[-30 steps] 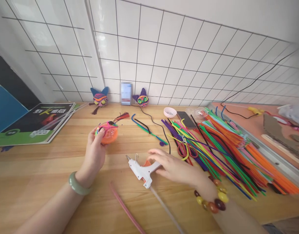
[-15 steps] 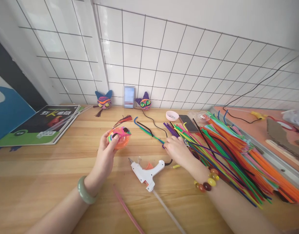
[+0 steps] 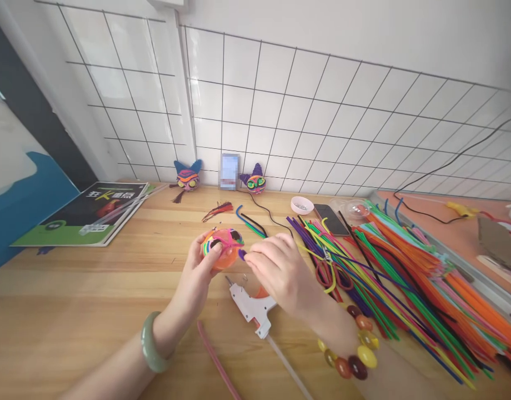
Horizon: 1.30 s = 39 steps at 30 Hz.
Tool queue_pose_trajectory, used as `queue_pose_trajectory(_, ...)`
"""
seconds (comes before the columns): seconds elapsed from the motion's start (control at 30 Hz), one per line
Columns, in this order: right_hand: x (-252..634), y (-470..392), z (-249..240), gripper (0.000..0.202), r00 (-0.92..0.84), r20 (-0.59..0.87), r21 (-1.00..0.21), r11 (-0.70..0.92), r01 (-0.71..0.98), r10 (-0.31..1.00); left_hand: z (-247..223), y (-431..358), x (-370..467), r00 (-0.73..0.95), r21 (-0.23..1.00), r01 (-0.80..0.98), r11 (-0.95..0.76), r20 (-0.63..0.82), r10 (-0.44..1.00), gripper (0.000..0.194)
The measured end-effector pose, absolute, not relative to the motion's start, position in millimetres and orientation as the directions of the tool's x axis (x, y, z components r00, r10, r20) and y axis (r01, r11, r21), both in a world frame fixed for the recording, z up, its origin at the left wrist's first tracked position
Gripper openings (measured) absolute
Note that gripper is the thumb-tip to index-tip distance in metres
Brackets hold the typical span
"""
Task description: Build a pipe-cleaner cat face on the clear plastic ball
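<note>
My left hand [image 3: 198, 269] is closed round an orange ball-shaped ornament [image 3: 225, 258], its thumb pressed on the front. Rainbow, pink and black strips decorate the ornament's upper half. Close to its right side, the pinched fingers of my right hand [image 3: 282, 272] hold a short purple pipe cleaner [image 3: 241, 254]; whether its tip touches the ornament I cannot tell. Below the hands lies a white glue gun [image 3: 249, 304] with a glue stick in its back end, its handle partly hidden by my right hand. Blue, green and black pipe cleaners [image 3: 251, 223] lie just behind.
Bundles of pipe cleaners [image 3: 389, 278] cover the right side, with scissors [image 3: 332, 275] among them. At the back are a pink bowl [image 3: 302, 205], a dark phone [image 3: 330, 219], an upright phone [image 3: 229, 172] and two decorated masks [image 3: 188, 176]. A magazine [image 3: 93, 214] lies at left.
My right hand has moved left from beside the pipe cleaner pile to the ornament, with a purple piece in its fingers. The scissors have come into sight. The view has shifted slightly.
</note>
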State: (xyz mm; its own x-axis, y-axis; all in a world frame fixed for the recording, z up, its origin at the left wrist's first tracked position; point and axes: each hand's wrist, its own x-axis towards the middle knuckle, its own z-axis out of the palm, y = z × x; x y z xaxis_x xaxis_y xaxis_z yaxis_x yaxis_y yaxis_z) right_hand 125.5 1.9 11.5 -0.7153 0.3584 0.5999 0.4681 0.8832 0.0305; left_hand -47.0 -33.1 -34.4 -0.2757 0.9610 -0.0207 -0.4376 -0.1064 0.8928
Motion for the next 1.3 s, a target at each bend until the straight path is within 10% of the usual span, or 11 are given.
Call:
queue_pose_trajectory(0.5, 115, -6, 7, 0.024, -0.713, 0.656, 0.198, 0.855, 0.48, 0.249, -32, -42, -36, -0.243, 0.917, -0.398, -0.028, -0.077, 0.967, 0.041)
queue_pose_trajectory(1.3, 122, 3, 10, 0.015, -0.665, 0.597, -0.147, 0.877, 0.458, 0.448, -27, -43, -34, -0.191, 0.91, -0.414, 0.01, -0.098, 0.977, 0.041)
